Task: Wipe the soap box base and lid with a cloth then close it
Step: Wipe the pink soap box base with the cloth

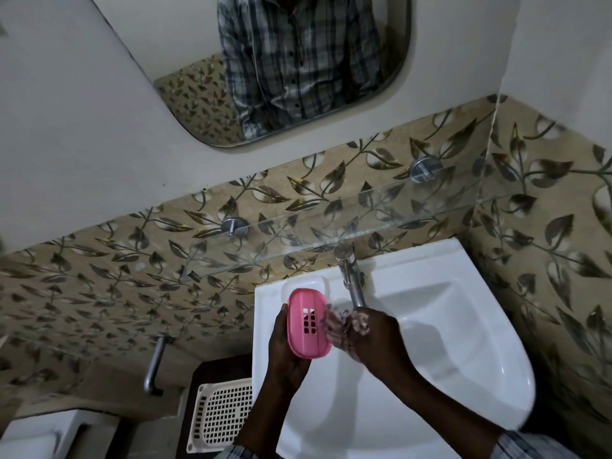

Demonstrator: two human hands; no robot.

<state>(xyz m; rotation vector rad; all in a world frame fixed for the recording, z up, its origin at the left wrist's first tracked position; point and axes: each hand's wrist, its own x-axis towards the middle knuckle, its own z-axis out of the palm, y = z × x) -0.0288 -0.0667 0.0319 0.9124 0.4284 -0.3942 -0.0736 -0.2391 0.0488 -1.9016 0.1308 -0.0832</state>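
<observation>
My left hand (285, 351) holds a pink soap box part (307, 323) with drain slots, tilted up over the left side of the white sink (463, 342). My right hand (374, 339) grips a bunched pinkish cloth (344, 323) pressed against the pink part's right edge; the cloth looks blurred. A white, translucent soap box part (306, 283) lies on the sink's back left ledge, just behind the pink one.
A chrome tap (351, 279) stands at the sink's back, close above my right hand. A glass shelf (331, 226) runs along the leaf-patterned tile wall under a mirror (291, 67). A cream perforated basket (222, 412) and a metal bar (155, 366) are to the left, below.
</observation>
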